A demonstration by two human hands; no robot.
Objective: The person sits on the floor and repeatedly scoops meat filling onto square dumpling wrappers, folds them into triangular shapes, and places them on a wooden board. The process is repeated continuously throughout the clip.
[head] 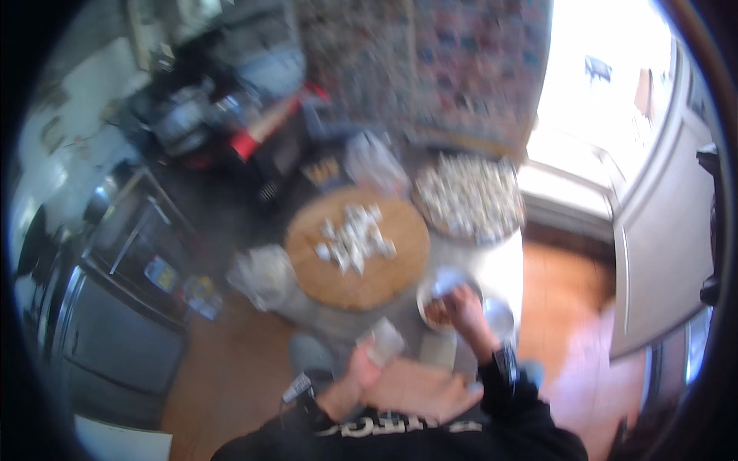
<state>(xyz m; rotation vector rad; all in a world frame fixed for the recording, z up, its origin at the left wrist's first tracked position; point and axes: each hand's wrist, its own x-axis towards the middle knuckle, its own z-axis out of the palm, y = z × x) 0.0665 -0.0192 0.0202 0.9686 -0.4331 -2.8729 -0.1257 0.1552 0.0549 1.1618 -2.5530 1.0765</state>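
Observation:
My left hand (pixel 363 366) holds a pale square dough wrapper (pixel 387 341) across its palm and fingers. My right hand (pixel 461 308) reaches into a white bowl (pixel 424 285) of brown minced filling (pixel 437 311). The fingertips there are blurred, so whether they pinch something is unclear. Just beyond my hands, a loose heap of folded white dumplings (pixel 354 236) lies on a round wooden board (pixel 311 271). Below the filling bowl is a pale square piece (pixel 438 350), perhaps more wrappers.
A round tray of many dumplings (pixel 470 196) stands back right. Another small bowl (pixel 499 317) touches the filling bowl's side. Plastic bags (pixel 262 276) flank the board. A red-ended wooden roller-like object (pixel 271 124) lies farther back. An open door (pixel 663 242) is at right.

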